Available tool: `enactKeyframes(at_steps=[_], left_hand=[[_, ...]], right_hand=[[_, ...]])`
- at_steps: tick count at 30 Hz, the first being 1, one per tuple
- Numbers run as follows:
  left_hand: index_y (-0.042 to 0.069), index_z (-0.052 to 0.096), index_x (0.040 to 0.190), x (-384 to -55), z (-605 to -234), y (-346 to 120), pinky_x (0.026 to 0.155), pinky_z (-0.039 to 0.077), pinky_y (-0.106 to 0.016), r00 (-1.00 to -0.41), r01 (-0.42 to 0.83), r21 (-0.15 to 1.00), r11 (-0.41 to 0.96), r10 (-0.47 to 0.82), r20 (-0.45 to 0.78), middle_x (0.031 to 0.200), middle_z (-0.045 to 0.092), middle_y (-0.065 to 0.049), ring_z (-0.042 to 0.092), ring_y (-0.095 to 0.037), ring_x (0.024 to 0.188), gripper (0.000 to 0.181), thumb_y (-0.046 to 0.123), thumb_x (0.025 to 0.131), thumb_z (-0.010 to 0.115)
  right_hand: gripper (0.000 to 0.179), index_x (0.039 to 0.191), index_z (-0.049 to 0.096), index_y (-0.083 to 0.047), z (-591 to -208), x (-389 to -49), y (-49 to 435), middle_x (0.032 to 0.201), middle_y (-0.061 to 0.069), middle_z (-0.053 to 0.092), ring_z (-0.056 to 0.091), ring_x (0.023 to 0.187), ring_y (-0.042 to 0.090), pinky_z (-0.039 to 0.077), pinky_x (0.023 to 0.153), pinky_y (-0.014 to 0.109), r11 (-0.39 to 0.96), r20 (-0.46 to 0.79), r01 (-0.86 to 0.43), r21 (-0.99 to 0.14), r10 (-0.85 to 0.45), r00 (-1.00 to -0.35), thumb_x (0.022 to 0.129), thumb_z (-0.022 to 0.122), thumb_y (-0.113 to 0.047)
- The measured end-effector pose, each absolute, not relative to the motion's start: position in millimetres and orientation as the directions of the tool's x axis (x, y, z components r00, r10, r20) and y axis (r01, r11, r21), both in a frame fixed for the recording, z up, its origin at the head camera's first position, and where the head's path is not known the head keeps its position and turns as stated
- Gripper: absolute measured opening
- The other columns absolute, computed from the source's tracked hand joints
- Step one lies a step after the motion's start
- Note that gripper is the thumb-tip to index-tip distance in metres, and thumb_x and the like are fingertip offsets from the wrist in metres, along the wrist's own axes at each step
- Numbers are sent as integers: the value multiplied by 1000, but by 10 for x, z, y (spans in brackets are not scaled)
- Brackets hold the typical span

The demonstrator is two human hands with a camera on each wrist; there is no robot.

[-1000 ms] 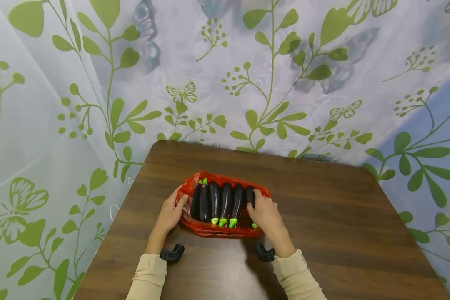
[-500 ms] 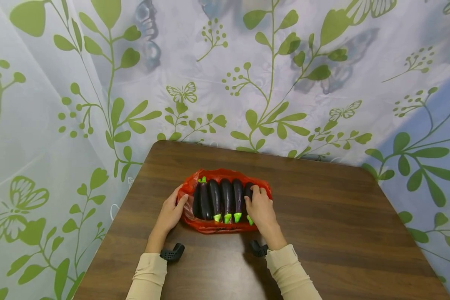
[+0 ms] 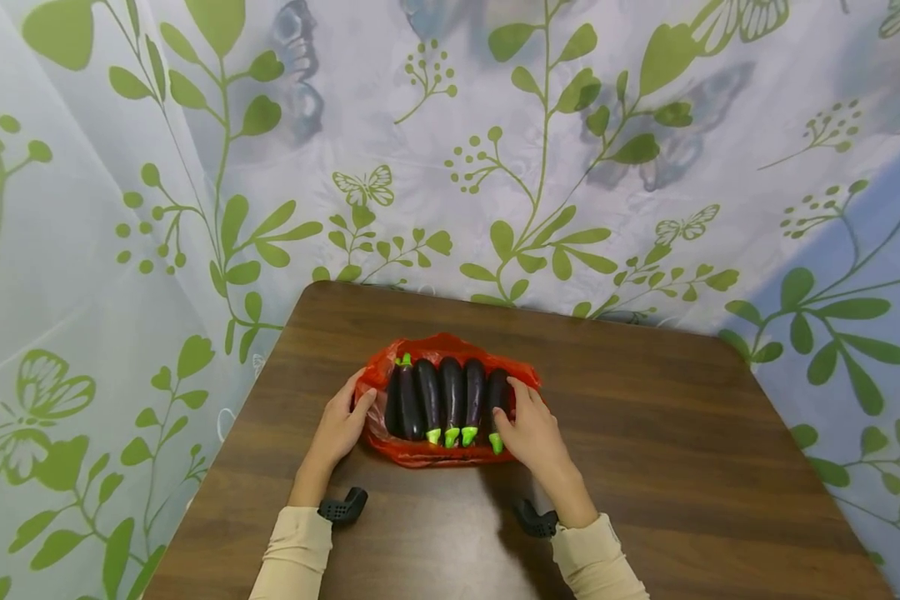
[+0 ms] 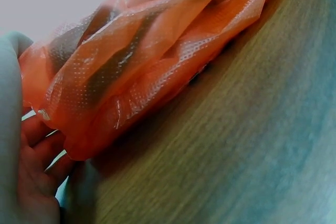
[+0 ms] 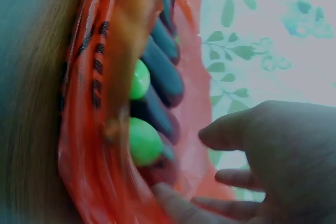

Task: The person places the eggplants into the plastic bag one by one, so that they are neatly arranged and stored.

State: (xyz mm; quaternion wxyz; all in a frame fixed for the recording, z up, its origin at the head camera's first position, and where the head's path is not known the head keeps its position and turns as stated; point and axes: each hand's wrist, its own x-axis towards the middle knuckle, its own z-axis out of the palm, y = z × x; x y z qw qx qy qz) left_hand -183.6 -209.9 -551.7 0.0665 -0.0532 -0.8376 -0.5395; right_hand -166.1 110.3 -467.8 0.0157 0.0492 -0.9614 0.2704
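A red plastic bag [image 3: 427, 454] lies spread on the table with its mouth up. Several dark purple eggplants [image 3: 452, 396] sit side by side in it, most with green caps toward me. My left hand [image 3: 343, 423] holds the bag's left edge, thumb over the rim; in the left wrist view its other fingers are partly hidden behind the red film [image 4: 126, 72]. At the right end, my right hand [image 3: 534, 429] is beside the rightmost eggplant [image 3: 497, 398]. The right wrist view shows its fingers spread and gripping nothing, near a green cap [image 5: 145, 142].
The brown wooden table [image 3: 682, 467] extends well beyond the bag to the right and toward me. Behind it hangs a pale curtain [image 3: 420, 150] with green leaf and butterfly prints. Black wrist devices [image 3: 342, 507] are on both forearms.
The rightmost eggplant came to lie closer to the row as my right hand moved left with it, then my right hand let go and drew back right. My left hand stayed put.
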Motion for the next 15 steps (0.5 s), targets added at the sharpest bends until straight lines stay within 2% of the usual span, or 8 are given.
enactKeyframes(at_steps=[3,6,9,11,13,15], left_hand=[[11,47,153,-1838,-5501,-2104,118,36,-59,-985,163,894,417,18,171,151,54,-18,52,-39,139,52,35,107,54],[14,44,155,-1833,-5490,-2101,118,35,-60,-986,157,892,424,20,165,153,52,-18,50,-40,141,54,37,108,53],[20,40,158,-1823,-5488,-2088,115,38,-63,-987,150,892,427,12,160,150,55,-17,53,-41,137,56,41,107,52],[24,36,159,-1820,-5492,-2079,111,42,-64,-986,155,895,418,14,164,143,61,-16,60,-40,128,57,41,107,52],[25,31,160,-1824,-5497,-2070,109,44,-63,-984,170,900,402,18,178,137,65,-15,63,-39,122,59,40,108,53],[23,28,161,-1832,-5501,-2063,111,42,-63,-979,194,899,393,21,203,139,63,-15,63,-39,123,60,37,108,53]], right_hand=[[59,150,48,-6,-4601,-1590,1160,142,22,58,72,104,30,54,95,60,823,122,-155,-547,-106,-987,97,69,-23],[55,148,52,-8,-4544,-1537,1232,139,19,61,74,103,27,59,90,52,791,186,-211,-574,-124,-975,97,70,-20],[53,146,54,-8,-4536,-1501,1335,138,18,61,74,104,27,61,86,50,773,247,-260,-579,-137,-959,97,71,-17],[52,146,55,-7,-4561,-1489,1422,138,19,62,74,104,28,61,85,50,767,281,-286,-574,-144,-949,97,71,-15],[52,145,55,-7,-4585,-1480,1520,137,19,62,74,103,29,62,84,49,768,300,-295,-568,-141,-944,97,71,-14],[52,146,55,-7,-4606,-1472,1635,137,18,62,73,106,32,61,85,50,779,316,-295,-553,-132,-940,97,70,-14]])
